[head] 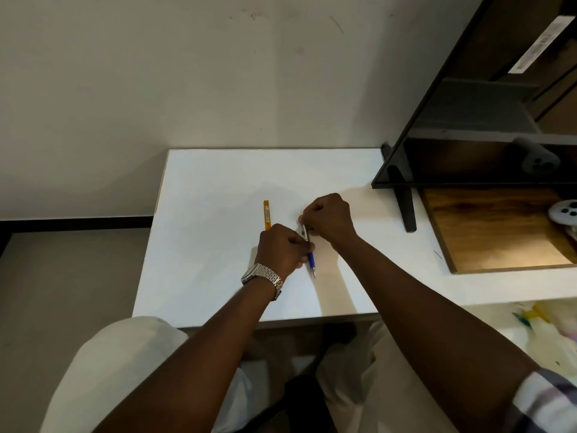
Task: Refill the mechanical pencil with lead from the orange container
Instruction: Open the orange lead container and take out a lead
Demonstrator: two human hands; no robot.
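Observation:
A blue and silver mechanical pencil (311, 257) is held over the white table (218, 182), tip pointing toward me. My left hand (281, 248), with a metal watch on its wrist, grips the pencil's middle. My right hand (327, 218) pinches the pencil's far, cap end. The slim orange lead container (267, 214) lies flat on the table just beyond my left hand, apart from both hands.
A dark shelf frame (402, 170) stands on the table's right side beside a wooden panel (487, 232). A white controller (565, 212) lies on that panel, a grey one (535, 157) behind dark glass. A thin dark stick (437, 254) lies near the panel's edge.

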